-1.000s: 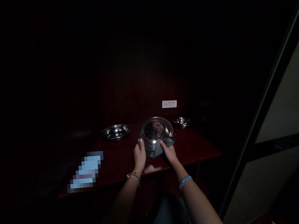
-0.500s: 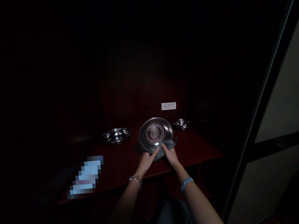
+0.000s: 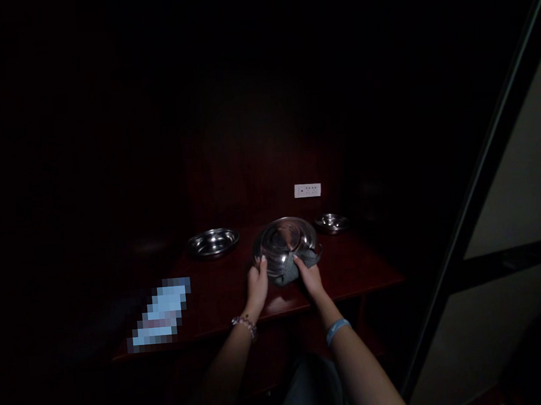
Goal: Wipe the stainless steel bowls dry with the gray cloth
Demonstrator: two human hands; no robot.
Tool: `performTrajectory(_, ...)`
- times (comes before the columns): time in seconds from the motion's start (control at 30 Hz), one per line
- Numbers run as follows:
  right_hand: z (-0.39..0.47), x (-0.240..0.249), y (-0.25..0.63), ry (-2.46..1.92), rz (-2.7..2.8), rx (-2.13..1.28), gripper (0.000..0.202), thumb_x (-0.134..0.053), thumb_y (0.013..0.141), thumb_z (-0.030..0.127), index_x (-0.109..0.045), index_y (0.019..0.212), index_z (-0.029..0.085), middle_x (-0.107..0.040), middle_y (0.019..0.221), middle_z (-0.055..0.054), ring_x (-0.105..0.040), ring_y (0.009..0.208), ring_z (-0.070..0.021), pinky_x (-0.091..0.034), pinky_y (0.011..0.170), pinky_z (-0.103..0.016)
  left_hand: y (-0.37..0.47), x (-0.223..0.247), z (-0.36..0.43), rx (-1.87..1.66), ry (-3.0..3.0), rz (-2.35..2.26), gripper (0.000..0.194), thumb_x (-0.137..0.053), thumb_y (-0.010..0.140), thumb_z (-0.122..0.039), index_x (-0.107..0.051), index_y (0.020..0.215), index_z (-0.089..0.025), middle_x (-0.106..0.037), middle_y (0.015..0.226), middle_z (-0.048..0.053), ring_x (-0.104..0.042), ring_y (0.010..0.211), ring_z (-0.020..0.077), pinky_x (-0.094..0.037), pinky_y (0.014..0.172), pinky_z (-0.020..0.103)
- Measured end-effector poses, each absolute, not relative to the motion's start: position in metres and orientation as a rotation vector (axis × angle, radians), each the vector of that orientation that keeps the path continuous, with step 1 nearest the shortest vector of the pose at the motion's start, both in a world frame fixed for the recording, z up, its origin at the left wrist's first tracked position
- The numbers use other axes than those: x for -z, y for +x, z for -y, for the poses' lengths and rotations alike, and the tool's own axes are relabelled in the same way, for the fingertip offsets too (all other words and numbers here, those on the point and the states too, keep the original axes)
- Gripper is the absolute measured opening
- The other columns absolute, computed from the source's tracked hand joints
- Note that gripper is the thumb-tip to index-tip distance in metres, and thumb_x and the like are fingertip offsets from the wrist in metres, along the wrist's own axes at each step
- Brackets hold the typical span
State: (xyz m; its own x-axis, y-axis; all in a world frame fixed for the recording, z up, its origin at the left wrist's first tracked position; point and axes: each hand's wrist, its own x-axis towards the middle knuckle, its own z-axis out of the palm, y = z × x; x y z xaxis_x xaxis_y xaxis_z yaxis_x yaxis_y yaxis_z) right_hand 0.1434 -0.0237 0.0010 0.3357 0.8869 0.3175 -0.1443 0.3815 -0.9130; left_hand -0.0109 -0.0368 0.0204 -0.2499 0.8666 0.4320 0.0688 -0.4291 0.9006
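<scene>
A shiny round metal basin (image 3: 285, 235) is held over the table with its underside facing up and toward me. My left hand (image 3: 257, 284) grips its near left edge, thumb on top and the other fingers out of sight beneath. A grey-green cloth (image 3: 289, 269) is folded over the near rim. My right hand (image 3: 310, 277) is closed on the cloth and pinches it against the basin's edge. The basin's inside is hidden from me.
On the dark red table (image 3: 350, 265) lie a metal dish (image 3: 214, 243) at the back left and smaller metal dishware (image 3: 331, 223) at the back right. A pixelated bluish item (image 3: 160, 314) is at the left. A white socket panel (image 3: 307, 190) is on the back wall.
The basin has tipped away from me, so its bottom faces more upward. My left hand has moved left along the rim, away from the cloth. The right hand still presses the cloth there.
</scene>
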Motion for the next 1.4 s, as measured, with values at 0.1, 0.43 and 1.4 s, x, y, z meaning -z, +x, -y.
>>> performTrajectory(0.1, 0.023, -0.001, 0.144, -0.909, 0.972, -0.805, 0.040, -0.073, 0.072, 0.044, -0.073, 0.104, 0.019, -0.076, 0.112, -0.006, -0.068, 0.109, -0.0227, -0.049, 0.100, -0.033, -0.012, -0.026, 0.043, -1.806, 1.367, -1.126, 0.037, -0.048, 0.090, -0.045, -0.069, 0.089, -0.013, -0.074, 0.084, 0.013, -0.071, 0.090, 0.0254, -0.056, 0.080, 0.032)
performTrajectory(0.43, 0.022, 0.003, 0.147, -0.951, 0.963, -0.794, 0.042, -0.073, 0.073, 0.044, -0.074, 0.105, 0.017, -0.077, 0.109, -0.008, -0.070, 0.106, -0.0234, -0.051, 0.097, -0.033, -0.007, -0.015, 0.033, -1.632, 1.463, -0.986, 0.045, -0.059, 0.087, -0.042, -0.067, 0.120, -0.012, -0.070, 0.125, 0.013, -0.064, 0.121, 0.0235, -0.046, 0.107, 0.034)
performTrajectory(1.4, 0.026, -0.003, 0.143, -0.836, 0.862, -0.844, 0.049, -0.073, 0.073, 0.046, -0.071, 0.111, 0.016, -0.071, 0.123, -0.010, -0.064, 0.118, -0.0246, -0.045, 0.107, -0.037, -0.016, -0.017, 0.029, -1.685, 1.287, -1.117, 0.046, -0.052, 0.086, -0.050, -0.071, 0.099, -0.010, -0.077, 0.095, 0.016, -0.072, 0.095, 0.0280, -0.056, 0.085, 0.036)
